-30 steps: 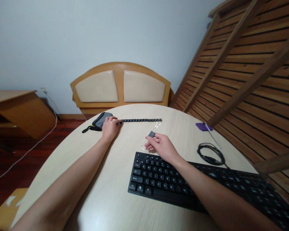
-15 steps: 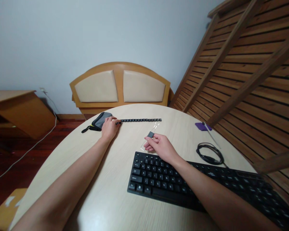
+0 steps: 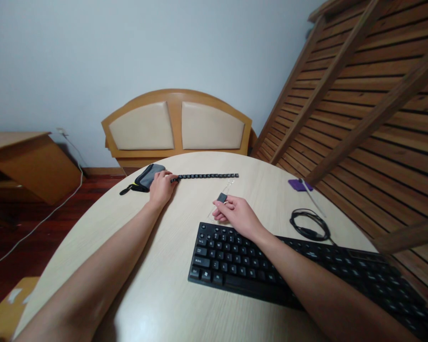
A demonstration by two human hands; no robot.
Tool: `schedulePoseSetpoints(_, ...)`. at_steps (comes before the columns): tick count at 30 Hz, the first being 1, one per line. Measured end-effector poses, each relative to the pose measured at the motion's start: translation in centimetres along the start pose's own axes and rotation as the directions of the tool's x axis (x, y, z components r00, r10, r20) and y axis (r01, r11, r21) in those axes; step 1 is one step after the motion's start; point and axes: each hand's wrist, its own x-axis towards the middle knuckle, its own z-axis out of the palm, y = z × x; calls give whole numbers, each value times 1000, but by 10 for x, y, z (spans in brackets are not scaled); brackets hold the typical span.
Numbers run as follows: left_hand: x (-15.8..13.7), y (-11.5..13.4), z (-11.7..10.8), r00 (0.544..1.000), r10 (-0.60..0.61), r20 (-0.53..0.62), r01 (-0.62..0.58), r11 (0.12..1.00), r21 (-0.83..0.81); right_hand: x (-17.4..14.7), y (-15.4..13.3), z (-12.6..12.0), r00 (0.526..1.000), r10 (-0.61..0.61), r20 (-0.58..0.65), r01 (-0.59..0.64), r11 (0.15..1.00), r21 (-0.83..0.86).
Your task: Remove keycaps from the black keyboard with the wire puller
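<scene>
My left hand [image 3: 161, 188] rests on the table at the left end of a row of black keycaps [image 3: 207, 176]. Its fingers are closed on a keycap [image 3: 173, 180] at that end, partly covered by the fingertips. My right hand [image 3: 235, 213] is closed around the dark handle of a wire keycap puller [image 3: 222, 197], held just beyond the keyboard. Thin wire loops stick out from both ends of the handle, the far ones pointing towards the row. Below my right forearm lies the black keyboard [image 3: 242, 280], which the arm partly hides.
A grey and black zip pouch [image 3: 150, 177] lies beside my left hand. To the right are a coiled black cable [image 3: 310, 225], a purple cloth [image 3: 296, 185] and a thin pale stick [image 3: 314, 199]. The round table's far edge faces a wooden headboard [image 3: 178, 126].
The view has shifted slightly. Both hands stay nearly where they were, and the puller's wires look turned a little more edge-on.
</scene>
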Motion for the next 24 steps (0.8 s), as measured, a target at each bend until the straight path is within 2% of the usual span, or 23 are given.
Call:
schedulePoseSetpoints(4, -4, 9, -7, 999, 40, -13, -41, 998, -45, -3, -1, 0, 999, -42, 26, 43, 999, -9)
schedulePoseSetpoints(7, -11, 25, -16, 991, 137, -3, -136, 981, -138, -7, -3, 1, 995, -76, 61, 76, 997, -2)
schedulePoseSetpoints(9, -16, 39, -24, 961, 266, 69, -226, 907, -354, -9, -5, 1, 990, -109, 93, 109, 994, -3)
schedulePoseSetpoints(10, -17, 46, -29, 934, 325, 147, -225, 857, -463, -10, -6, 1, 986, -128, 110, 130, 991, -11)
schedulePoseSetpoints(12, -19, 61, -41, 847, 418, 329, -139, 771, -621, -11, -7, 0, 976, -167, 137, 173, 984, -39)
schedulePoseSetpoints(14, -20, 73, -52, 763, 486, 426, -76, 722, -688, -12, -6, -2, 969, -193, 157, 205, 976, -66)
schedulePoseSetpoints(16, -21, 81, -63, 636, 577, 513, -25, 680, -733, -12, -6, -2, 964, -206, 169, 223, 971, -90)
schedulePoseSetpoints(19, -25, 89, -77, 443, 641, 626, 36, 685, -727, -13, -5, -3, 962, -209, 177, 232, 966, -117)
schedulePoseSetpoints(21, -28, 92, -83, 372, 641, 671, 57, 706, -706, -14, -6, -3, 961, -212, 178, 236, 964, -123)
schedulePoseSetpoints(24, -32, 96, -89, 344, 609, 714, 22, 755, -655, -15, -8, -3, 957, -221, 187, 247, 961, -127)
